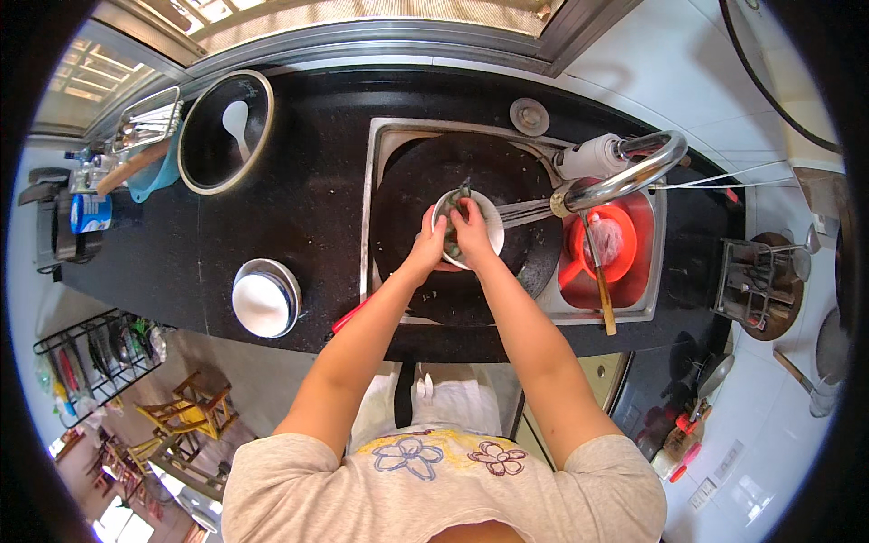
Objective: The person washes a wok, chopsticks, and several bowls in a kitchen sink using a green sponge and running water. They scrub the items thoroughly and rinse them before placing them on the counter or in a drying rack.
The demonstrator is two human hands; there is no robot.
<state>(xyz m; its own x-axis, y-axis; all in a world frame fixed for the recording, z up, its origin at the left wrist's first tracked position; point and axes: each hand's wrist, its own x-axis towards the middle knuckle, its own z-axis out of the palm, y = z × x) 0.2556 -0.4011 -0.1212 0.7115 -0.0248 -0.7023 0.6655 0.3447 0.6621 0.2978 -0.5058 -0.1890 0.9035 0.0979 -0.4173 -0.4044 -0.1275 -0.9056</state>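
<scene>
A small white bowl (pixel 494 228) is held over a large dark wok (pixel 407 181) that sits in the steel sink. My left hand (pixel 429 246) grips the bowl's left side, its thumb over the rim. Inside the bowl, my right hand (pixel 472 237) is closed on a crumpled grey-green cloth (pixel 463 192), pressing it to the inner wall. Some fingers of both hands are hidden by the bowl and cloth. A stream of water (pixel 525 214) runs from the curved metal faucet (pixel 665 158) toward the bowl's right edge.
A red dipper (pixel 625 262) and a wooden-handled brush (pixel 605 299) lie in the right basin. Stacked bowls (pixel 262 304) stand on the black counter at left. Behind them is a round dark pot lid or pan (pixel 213 149) with a white spoon (pixel 236 122). A metal drain cover (pixel 529 117) lies behind the sink.
</scene>
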